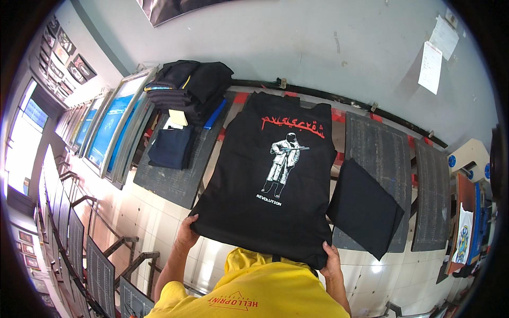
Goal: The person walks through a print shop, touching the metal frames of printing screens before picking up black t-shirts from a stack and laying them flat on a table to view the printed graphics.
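Note:
A black T-shirt (233, 185) lies spread in front of me, its neck end toward the wall. Its chest carries red lettering, a white-and-grey standing figure and a small white word. At the near left corner of the hem, my left hand (185, 234) is closed on the fabric. My right hand (333, 262) grips the near right corner, thumb on top. Whatever supports the shirt is hidden beneath it. Just right of it, a folded black cloth (366, 206) lies partly over a dark flat board (374, 138).
Folded black garments (193, 85) and a dark navy piece (170, 147) sit on the left board (169, 183). Framed blue screens (108, 130) lean farther left. Another board (432, 196) stands right. Below left are metal arms with boards (101, 270). A grey wall (297, 47) closes the back.

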